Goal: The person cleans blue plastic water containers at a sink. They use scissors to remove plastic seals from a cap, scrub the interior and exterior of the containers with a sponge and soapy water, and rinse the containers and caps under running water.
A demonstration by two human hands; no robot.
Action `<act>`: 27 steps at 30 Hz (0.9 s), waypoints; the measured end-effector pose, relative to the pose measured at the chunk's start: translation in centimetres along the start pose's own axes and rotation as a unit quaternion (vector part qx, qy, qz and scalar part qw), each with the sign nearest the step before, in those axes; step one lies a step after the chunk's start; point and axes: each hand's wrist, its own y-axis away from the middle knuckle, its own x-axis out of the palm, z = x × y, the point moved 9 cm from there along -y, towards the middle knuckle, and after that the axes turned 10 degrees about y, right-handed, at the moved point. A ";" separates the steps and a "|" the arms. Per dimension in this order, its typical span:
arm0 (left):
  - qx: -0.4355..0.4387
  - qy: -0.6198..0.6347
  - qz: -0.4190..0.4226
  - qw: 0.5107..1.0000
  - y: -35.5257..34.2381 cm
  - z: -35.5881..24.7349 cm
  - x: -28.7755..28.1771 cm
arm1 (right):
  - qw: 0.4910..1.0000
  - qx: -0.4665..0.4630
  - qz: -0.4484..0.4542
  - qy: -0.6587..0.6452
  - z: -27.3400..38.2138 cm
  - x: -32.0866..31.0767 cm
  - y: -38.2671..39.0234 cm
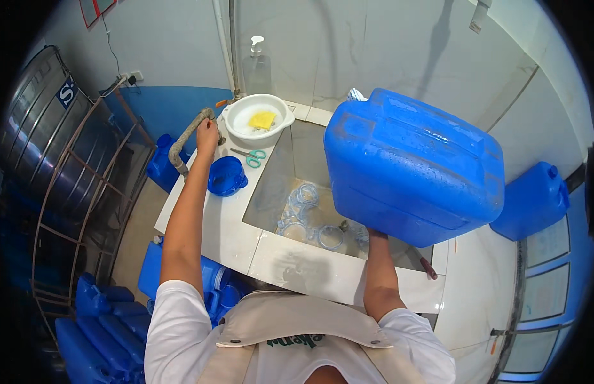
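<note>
My left arm reaches over the white counter (223,240), where my left hand (208,136) is closed at a bent, grimy pipe (176,155). A large wet blue jerrycan (405,169) is tilted over the right part of the sink (268,195), a broad flat face toward me. From below, my right hand (377,238) supports it; the fingers are hidden behind the can. Down in the sink lie several clear round plastic pieces (331,237), partly covered by the jerrycan.
Beside the pipe are a white basin (241,132) with a yellow sponge (262,120), teal-handled scissors (253,159), and a blue scoop (227,176). A clear pump bottle (257,70) stands behind. More blue jerrycans (533,201) stand at right and lower left (95,342). A metal rack (66,150) borders the left.
</note>
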 end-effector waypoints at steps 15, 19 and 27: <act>0.158 -0.271 0.149 0.938 9.0 1.3 6.1 | 0.994 0.108 -0.022 0.014 -3.9 1.0 1.2; 0.070 -0.157 0.275 0.946 5.7 2.1 5.8 | 0.994 0.102 -0.042 0.010 -1.9 0.5 -0.4; 0.180 0.299 0.055 0.936 9.7 -4.0 14.1 | 0.979 0.059 -0.153 0.123 5.9 -2.5 -5.1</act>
